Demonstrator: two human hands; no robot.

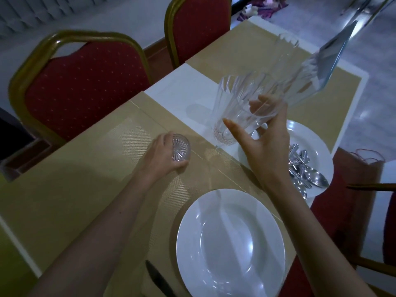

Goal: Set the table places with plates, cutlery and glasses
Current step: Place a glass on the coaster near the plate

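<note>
Left hand (165, 153) clamped round a small ribbed glass (181, 150) on the placemat (102, 159), right hand (263, 142) gripping a tall tilted tumbler (237, 110).

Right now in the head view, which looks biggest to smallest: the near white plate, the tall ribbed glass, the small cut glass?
1. Near white plate, though nearness exaggerates it.
2. Tall ribbed glass.
3. Small cut glass.
</note>
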